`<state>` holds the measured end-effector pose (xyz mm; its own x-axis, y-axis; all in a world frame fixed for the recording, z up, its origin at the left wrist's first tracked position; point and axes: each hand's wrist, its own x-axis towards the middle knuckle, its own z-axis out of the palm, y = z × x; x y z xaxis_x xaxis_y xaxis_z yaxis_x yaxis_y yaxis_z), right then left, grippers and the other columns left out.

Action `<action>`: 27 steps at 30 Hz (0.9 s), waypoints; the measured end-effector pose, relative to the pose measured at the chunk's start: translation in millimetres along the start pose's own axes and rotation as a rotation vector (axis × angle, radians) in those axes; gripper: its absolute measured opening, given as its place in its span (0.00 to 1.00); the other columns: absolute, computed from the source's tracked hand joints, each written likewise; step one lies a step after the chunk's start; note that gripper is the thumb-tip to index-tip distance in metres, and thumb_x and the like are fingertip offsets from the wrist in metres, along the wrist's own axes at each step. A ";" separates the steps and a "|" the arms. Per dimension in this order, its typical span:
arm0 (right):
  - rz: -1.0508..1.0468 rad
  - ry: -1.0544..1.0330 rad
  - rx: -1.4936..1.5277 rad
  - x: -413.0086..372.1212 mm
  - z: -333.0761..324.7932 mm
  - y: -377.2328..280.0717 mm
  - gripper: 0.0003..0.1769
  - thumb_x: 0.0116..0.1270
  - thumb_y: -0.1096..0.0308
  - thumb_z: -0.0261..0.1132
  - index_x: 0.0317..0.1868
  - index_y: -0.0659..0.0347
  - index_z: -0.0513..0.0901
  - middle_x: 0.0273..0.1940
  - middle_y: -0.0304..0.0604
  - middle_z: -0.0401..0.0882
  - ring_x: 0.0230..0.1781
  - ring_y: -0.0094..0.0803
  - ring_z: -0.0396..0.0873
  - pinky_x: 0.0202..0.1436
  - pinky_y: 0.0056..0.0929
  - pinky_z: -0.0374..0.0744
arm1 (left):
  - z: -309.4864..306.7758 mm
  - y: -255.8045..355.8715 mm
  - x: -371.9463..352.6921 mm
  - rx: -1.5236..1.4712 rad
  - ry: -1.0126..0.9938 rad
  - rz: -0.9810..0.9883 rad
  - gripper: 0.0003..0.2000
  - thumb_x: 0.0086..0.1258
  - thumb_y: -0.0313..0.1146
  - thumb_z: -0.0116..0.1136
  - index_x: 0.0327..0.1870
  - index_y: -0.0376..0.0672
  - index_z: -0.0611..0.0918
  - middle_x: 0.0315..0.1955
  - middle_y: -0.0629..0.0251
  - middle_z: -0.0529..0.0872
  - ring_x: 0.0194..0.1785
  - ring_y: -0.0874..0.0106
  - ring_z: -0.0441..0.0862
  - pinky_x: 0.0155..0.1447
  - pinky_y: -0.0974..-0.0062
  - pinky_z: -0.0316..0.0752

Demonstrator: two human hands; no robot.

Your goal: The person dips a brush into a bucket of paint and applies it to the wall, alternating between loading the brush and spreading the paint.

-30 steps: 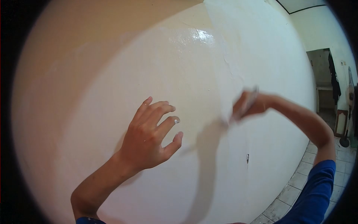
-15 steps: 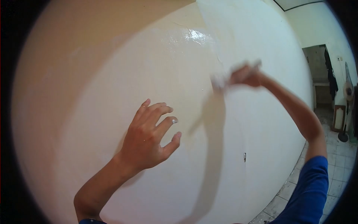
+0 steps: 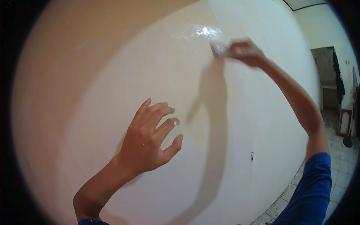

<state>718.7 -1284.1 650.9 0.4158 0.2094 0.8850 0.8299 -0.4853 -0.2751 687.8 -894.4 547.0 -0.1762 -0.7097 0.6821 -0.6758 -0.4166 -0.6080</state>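
Observation:
A pale wall fills most of the view, with a wet, shiny patch near the top middle. My right hand is raised at the upper right, its fingers closed around a paintbrush. The brush's bristle end points left, at or close to the wall just below the shiny patch; motion blurs it, and its handle is mostly hidden in my hand. Lower and to the left, my left hand is against or near the wall, fingers spread and bent, holding nothing. A white smear marks one of its fingertips.
A small dark hole shows in the wall at the lower right. Beyond the wall's edge lie a tiled floor, a doorway with dark cloth hanging in it, and a standing wooden-framed panel.
My right hand has moved up the wall with the paintbrush, toward the shiny patch. My left hand stays almost in place. The view has shifted slightly.

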 end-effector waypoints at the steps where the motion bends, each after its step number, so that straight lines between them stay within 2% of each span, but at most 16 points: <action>1: 0.346 -0.024 -0.345 -34.3 20.5 -9.6 0.14 0.58 0.59 0.70 0.30 0.62 0.82 0.28 0.35 0.78 0.30 0.23 0.73 0.38 0.27 0.75 | -6.7 -1.2 -10.7 0.016 -0.005 -0.005 0.09 0.56 0.33 0.63 0.35 0.41 0.81 0.45 0.58 0.79 0.55 0.59 0.76 0.67 0.49 0.63; 2: -0.223 -0.417 -0.934 -73.7 28.6 8.3 0.10 0.56 0.63 0.71 0.32 0.60 0.83 0.31 0.40 0.81 0.34 0.28 0.78 0.43 0.28 0.76 | -13.5 -1.8 -20.6 0.030 -0.011 -0.010 0.09 0.56 0.33 0.63 0.35 0.41 0.81 0.45 0.58 0.79 0.55 0.59 0.76 0.67 0.49 0.63; 3: 0.087 -0.565 -0.589 -106.4 47.8 -20.8 0.08 0.58 0.66 0.70 0.36 0.58 0.84 0.35 0.43 0.83 0.39 0.33 0.80 0.47 0.30 0.77 | -18.2 -3.5 -26.8 0.019 -0.042 -0.019 0.09 0.56 0.34 0.63 0.36 0.41 0.81 0.45 0.58 0.79 0.55 0.59 0.76 0.67 0.49 0.64; 5: 0.242 -0.889 -0.456 -113.4 69.1 -56.1 0.10 0.59 0.67 0.69 0.40 0.59 0.84 0.38 0.44 0.83 0.41 0.32 0.80 0.49 0.30 0.77 | -23.0 -0.2 -37.0 -0.021 -0.110 -0.035 0.10 0.56 0.34 0.64 0.36 0.41 0.81 0.45 0.59 0.79 0.55 0.59 0.76 0.66 0.50 0.64; 7: -0.024 -0.874 -0.478 -60.8 70.0 -50.7 0.09 0.60 0.69 0.68 0.40 0.60 0.84 0.39 0.44 0.84 0.43 0.33 0.81 0.50 0.31 0.78 | -20.4 7.2 -30.9 -0.084 -0.086 -0.041 0.10 0.56 0.34 0.64 0.36 0.41 0.81 0.45 0.59 0.79 0.55 0.60 0.77 0.66 0.50 0.65; 8: 0.007 -0.750 -0.271 -23.3 67.1 -56.1 0.09 0.61 0.69 0.67 0.41 0.62 0.84 0.40 0.45 0.84 0.43 0.33 0.81 0.50 0.32 0.78 | -20.7 11.1 -26.6 -0.107 -0.077 -0.047 0.10 0.56 0.34 0.64 0.36 0.42 0.81 0.45 0.59 0.79 0.55 0.61 0.77 0.66 0.51 0.65; 10: -0.326 -0.534 -0.279 67.8 44.7 -63.2 0.13 0.64 0.69 0.64 0.46 0.66 0.81 0.45 0.45 0.83 0.44 0.35 0.81 0.51 0.34 0.78 | -20.5 19.0 -18.2 -0.131 -0.048 -0.025 0.10 0.56 0.34 0.64 0.36 0.42 0.81 0.44 0.60 0.80 0.54 0.61 0.77 0.65 0.51 0.66; 13: -0.562 0.213 -0.611 112.8 50.3 -122.5 0.15 0.62 0.58 0.68 0.43 0.61 0.83 0.40 0.46 0.84 0.40 0.35 0.82 0.45 0.32 0.80 | -21.5 23.5 -15.4 -0.157 -0.027 -0.011 0.09 0.56 0.34 0.65 0.35 0.42 0.81 0.43 0.61 0.80 0.53 0.63 0.78 0.64 0.51 0.67; 14: -0.608 -0.024 -0.354 120.0 52.2 -107.6 0.13 0.65 0.62 0.65 0.41 0.63 0.83 0.38 0.43 0.83 0.38 0.30 0.80 0.44 0.30 0.79 | -20.7 20.8 -18.8 -0.150 -0.035 -0.016 0.09 0.56 0.34 0.65 0.35 0.42 0.81 0.43 0.61 0.80 0.53 0.63 0.78 0.65 0.51 0.67; 16: -0.347 -0.128 -0.658 85.1 86.9 -98.5 0.16 0.67 0.56 0.62 0.40 0.63 0.82 0.35 0.38 0.80 0.34 0.26 0.74 0.42 0.28 0.76 | -21.6 15.1 -32.5 -0.126 -0.054 -0.039 0.09 0.56 0.34 0.64 0.35 0.42 0.81 0.43 0.62 0.80 0.53 0.63 0.78 0.65 0.52 0.67; 17: -0.418 -0.243 -0.461 53.0 103.4 -81.4 0.22 0.64 0.48 0.63 0.39 0.62 0.82 0.32 0.39 0.78 0.32 0.25 0.71 0.41 0.28 0.75 | -22.8 9.0 -41.6 -0.107 -0.056 -0.053 0.09 0.56 0.34 0.64 0.35 0.42 0.81 0.43 0.62 0.81 0.53 0.64 0.79 0.65 0.52 0.67; 18: -0.520 -0.381 -0.838 17.5 121.1 -81.3 0.06 0.61 0.72 0.62 0.38 0.55 0.81 0.34 0.42 0.80 0.33 0.37 0.79 0.38 0.36 0.79 | -26.4 3.5 -50.6 -0.089 -0.055 -0.068 0.09 0.56 0.34 0.64 0.35 0.42 0.81 0.42 0.62 0.81 0.53 0.64 0.79 0.65 0.52 0.67; 20: -0.613 -0.705 -0.631 -47.9 144.9 -75.6 0.08 0.56 0.71 0.65 0.38 0.54 0.81 0.35 0.42 0.81 0.36 0.41 0.80 0.41 0.39 0.78 | -36.4 -5.5 -69.6 -0.080 -0.068 -0.093 0.08 0.56 0.34 0.65 0.34 0.43 0.81 0.42 0.62 0.81 0.52 0.64 0.79 0.65 0.52 0.67; 21: -0.311 -0.835 -0.395 -65.5 155.2 -86.2 0.08 0.56 0.70 0.67 0.38 0.54 0.83 0.37 0.42 0.82 0.37 0.38 0.81 0.42 0.38 0.79 | -39.1 -7.7 -75.8 -0.076 -0.075 -0.103 0.08 0.56 0.34 0.65 0.34 0.43 0.81 0.41 0.63 0.81 0.52 0.64 0.79 0.65 0.53 0.67; 23: -0.229 -0.942 -0.409 -47.7 162.2 -103.1 0.09 0.57 0.69 0.67 0.39 0.57 0.85 0.38 0.43 0.84 0.39 0.34 0.82 0.45 0.35 0.79 | -44.9 -6.7 -78.9 -0.081 -0.066 -0.103 0.08 0.55 0.33 0.65 0.33 0.43 0.81 0.40 0.63 0.82 0.51 0.64 0.80 0.65 0.53 0.68; 27: -0.442 -0.419 -0.440 105.6 139.9 -121.5 0.10 0.62 0.65 0.67 0.40 0.62 0.84 0.41 0.42 0.83 0.41 0.31 0.81 0.47 0.30 0.78 | -44.7 -5.3 -66.5 -0.083 -0.031 -0.055 0.07 0.54 0.32 0.65 0.33 0.43 0.81 0.38 0.64 0.82 0.49 0.65 0.80 0.64 0.55 0.69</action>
<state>713.8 -1084.3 725.3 0.2579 0.7262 0.6372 0.7638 -0.5572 0.3259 671.1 -819.6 523.0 -0.1158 -0.7053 0.6994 -0.7409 -0.4077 -0.5338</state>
